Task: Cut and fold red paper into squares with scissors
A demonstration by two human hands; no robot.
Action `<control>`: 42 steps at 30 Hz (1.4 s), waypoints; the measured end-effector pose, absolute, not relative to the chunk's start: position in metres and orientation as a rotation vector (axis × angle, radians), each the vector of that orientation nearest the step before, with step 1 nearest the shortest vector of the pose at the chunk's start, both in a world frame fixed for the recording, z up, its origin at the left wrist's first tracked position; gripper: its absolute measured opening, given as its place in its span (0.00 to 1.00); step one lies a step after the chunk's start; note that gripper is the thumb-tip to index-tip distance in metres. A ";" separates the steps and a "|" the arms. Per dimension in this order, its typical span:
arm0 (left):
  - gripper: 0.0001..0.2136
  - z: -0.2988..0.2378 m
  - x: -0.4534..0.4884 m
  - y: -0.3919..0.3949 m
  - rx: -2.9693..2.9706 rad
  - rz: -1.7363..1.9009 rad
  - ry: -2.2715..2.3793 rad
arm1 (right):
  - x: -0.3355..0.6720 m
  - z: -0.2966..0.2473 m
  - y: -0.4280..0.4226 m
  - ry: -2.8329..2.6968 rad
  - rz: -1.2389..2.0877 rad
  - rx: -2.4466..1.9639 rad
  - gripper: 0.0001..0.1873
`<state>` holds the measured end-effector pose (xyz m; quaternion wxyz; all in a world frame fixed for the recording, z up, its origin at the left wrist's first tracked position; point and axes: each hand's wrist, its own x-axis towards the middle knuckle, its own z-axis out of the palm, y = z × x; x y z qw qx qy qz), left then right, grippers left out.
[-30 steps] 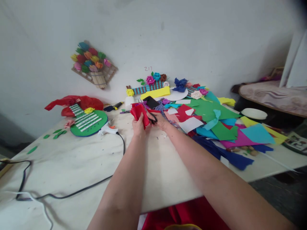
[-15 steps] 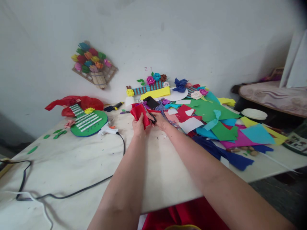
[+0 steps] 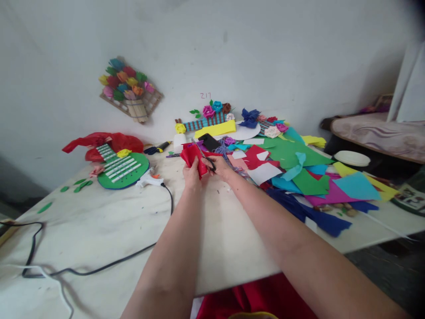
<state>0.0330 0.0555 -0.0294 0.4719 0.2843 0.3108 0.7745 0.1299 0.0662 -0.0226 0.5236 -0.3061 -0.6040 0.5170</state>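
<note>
Folded red crepe paper (image 3: 190,156) is pinched in my left hand (image 3: 192,175), held up above the table. My right hand (image 3: 219,168) is closed around the black handles of a pair of scissors (image 3: 211,164). The blades point away from me and lie against the right part of the red paper; whether they are open or shut is too small to tell. Just beyond the hands lie a black phone (image 3: 210,142) and a bundle of bluish yarn (image 3: 222,149).
Coloured paper pieces (image 3: 299,155) cover the table's right side. A white glue gun (image 3: 148,178) with a black cord lies left of my hands, beside a green round board (image 3: 131,175) with white strips. A paper-flower piece (image 3: 124,84) hangs on the wall.
The scissors' blades have shifted slightly against the red paper, and my right hand has moved a little. My left hand and the rest of the table look the same.
</note>
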 end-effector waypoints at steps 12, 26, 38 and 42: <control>0.11 -0.032 0.025 0.059 0.700 1.902 0.733 | 0.147 -0.011 0.058 -1.414 1.589 -0.633 0.25; 0.12 -0.035 0.010 0.063 0.573 1.956 0.658 | 0.175 0.004 0.075 -1.687 0.219 -1.763 0.16; 0.12 -0.034 0.013 0.058 0.619 1.827 0.591 | 0.202 0.007 0.072 -1.870 0.145 -2.256 0.26; 0.14 -0.034 0.013 0.058 0.634 1.763 0.573 | 0.198 0.010 0.069 -1.935 0.007 -2.229 0.25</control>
